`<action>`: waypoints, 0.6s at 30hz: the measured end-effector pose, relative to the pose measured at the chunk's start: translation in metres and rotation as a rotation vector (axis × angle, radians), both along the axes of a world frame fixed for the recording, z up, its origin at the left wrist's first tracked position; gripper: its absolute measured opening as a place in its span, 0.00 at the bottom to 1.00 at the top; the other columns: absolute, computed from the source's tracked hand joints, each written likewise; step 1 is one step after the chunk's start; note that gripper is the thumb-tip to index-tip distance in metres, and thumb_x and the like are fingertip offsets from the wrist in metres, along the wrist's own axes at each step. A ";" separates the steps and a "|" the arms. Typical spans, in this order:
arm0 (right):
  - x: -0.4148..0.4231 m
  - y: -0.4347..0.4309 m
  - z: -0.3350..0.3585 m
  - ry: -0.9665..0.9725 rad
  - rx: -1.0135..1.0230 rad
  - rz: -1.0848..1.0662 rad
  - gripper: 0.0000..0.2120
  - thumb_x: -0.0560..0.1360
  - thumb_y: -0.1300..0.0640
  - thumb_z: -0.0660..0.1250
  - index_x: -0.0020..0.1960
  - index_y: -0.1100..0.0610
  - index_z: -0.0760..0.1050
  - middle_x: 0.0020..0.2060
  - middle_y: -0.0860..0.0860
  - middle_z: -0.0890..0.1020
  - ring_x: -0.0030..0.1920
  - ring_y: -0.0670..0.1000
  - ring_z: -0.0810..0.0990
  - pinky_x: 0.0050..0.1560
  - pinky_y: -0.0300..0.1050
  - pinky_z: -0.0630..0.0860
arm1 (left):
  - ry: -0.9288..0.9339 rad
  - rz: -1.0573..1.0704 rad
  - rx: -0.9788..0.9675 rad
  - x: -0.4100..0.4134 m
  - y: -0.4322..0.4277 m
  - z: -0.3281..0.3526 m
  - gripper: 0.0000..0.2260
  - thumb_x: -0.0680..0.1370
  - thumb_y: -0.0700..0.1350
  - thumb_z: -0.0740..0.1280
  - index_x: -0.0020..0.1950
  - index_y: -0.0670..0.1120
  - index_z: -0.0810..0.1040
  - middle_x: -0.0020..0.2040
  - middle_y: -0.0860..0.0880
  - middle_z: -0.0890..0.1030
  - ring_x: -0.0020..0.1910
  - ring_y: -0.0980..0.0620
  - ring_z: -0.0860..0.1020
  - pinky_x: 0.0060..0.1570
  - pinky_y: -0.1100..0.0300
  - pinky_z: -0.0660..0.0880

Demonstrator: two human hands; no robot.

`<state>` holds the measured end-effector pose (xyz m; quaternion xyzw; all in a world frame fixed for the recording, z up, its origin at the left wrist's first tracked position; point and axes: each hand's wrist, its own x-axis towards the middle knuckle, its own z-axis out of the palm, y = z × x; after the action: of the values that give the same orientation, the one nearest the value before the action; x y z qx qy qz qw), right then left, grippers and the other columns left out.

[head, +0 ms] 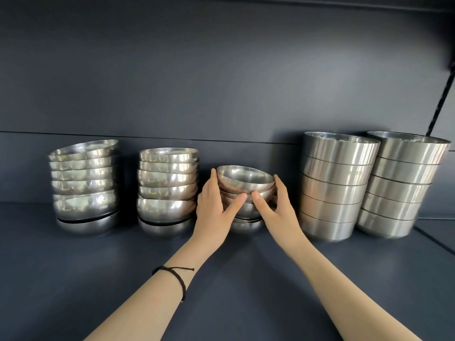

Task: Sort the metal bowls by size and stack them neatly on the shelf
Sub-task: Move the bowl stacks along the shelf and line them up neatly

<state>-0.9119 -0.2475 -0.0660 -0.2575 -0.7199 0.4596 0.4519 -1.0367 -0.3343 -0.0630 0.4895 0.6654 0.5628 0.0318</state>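
A short stack of small round metal bowls (246,179) stands in the middle of the dark shelf (123,262). My left hand (213,207) grips its left side and my right hand (277,205) grips its right side, thumbs meeting in front. The top bowl tilts slightly. The lower bowls are partly hidden behind my fingers. Left of it stand two taller stacks of round bowls, one at the far left (85,183) and one nearer (167,188), both a little uneven.
Two stacks of larger straight-sided metal bowls stand at the right, one (337,183) close to my right hand and another (403,183) beyond it. A dark back panel rises behind everything. A black cord (440,104) hangs at the far right.
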 end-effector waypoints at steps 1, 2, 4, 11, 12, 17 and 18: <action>0.001 0.000 0.000 0.001 -0.003 0.007 0.37 0.78 0.50 0.68 0.80 0.52 0.51 0.74 0.45 0.66 0.73 0.43 0.65 0.71 0.38 0.63 | -0.006 -0.002 -0.002 0.000 0.001 -0.001 0.46 0.72 0.67 0.64 0.81 0.50 0.46 0.76 0.51 0.63 0.75 0.50 0.59 0.75 0.46 0.59; 0.002 0.001 0.000 0.000 -0.005 0.014 0.37 0.78 0.51 0.68 0.80 0.52 0.51 0.73 0.45 0.67 0.72 0.43 0.65 0.71 0.38 0.64 | -0.009 -0.001 -0.002 0.000 0.001 -0.002 0.46 0.72 0.66 0.65 0.81 0.50 0.46 0.74 0.50 0.65 0.74 0.50 0.60 0.74 0.47 0.60; 0.003 0.002 0.000 -0.002 -0.004 0.010 0.38 0.77 0.50 0.69 0.80 0.51 0.52 0.72 0.44 0.68 0.72 0.43 0.66 0.72 0.41 0.65 | -0.007 0.003 -0.005 0.000 0.002 -0.002 0.44 0.73 0.65 0.66 0.81 0.49 0.48 0.72 0.50 0.68 0.72 0.50 0.62 0.73 0.49 0.61; 0.002 0.007 -0.006 -0.066 0.037 -0.089 0.36 0.74 0.42 0.70 0.77 0.52 0.62 0.67 0.45 0.76 0.67 0.44 0.74 0.69 0.44 0.71 | 0.008 0.011 0.028 -0.009 0.012 -0.010 0.34 0.71 0.73 0.63 0.70 0.54 0.69 0.63 0.56 0.77 0.66 0.50 0.73 0.65 0.48 0.73; 0.002 0.008 -0.007 -0.065 0.042 -0.091 0.35 0.75 0.44 0.70 0.77 0.52 0.63 0.66 0.45 0.77 0.67 0.44 0.74 0.69 0.43 0.71 | 0.011 0.003 0.039 -0.009 0.011 -0.010 0.34 0.71 0.74 0.62 0.70 0.54 0.69 0.64 0.56 0.77 0.67 0.50 0.73 0.65 0.48 0.72; 0.001 0.006 -0.007 -0.064 0.047 -0.096 0.33 0.75 0.45 0.69 0.76 0.53 0.63 0.66 0.44 0.78 0.66 0.43 0.75 0.67 0.40 0.71 | 0.028 0.010 0.052 -0.009 0.011 -0.011 0.37 0.71 0.73 0.62 0.73 0.52 0.67 0.67 0.54 0.75 0.69 0.51 0.70 0.68 0.47 0.70; 0.001 0.007 -0.007 -0.064 0.051 -0.094 0.34 0.75 0.44 0.69 0.76 0.52 0.63 0.66 0.44 0.77 0.66 0.43 0.75 0.68 0.41 0.71 | 0.009 -0.003 0.067 -0.009 0.011 -0.009 0.35 0.71 0.72 0.64 0.72 0.53 0.68 0.65 0.55 0.76 0.68 0.51 0.71 0.67 0.48 0.70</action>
<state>-0.9109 -0.2409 -0.0730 -0.2940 -0.7327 0.4107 0.4562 -1.0456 -0.3229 -0.0725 0.4935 0.6455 0.5827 0.0131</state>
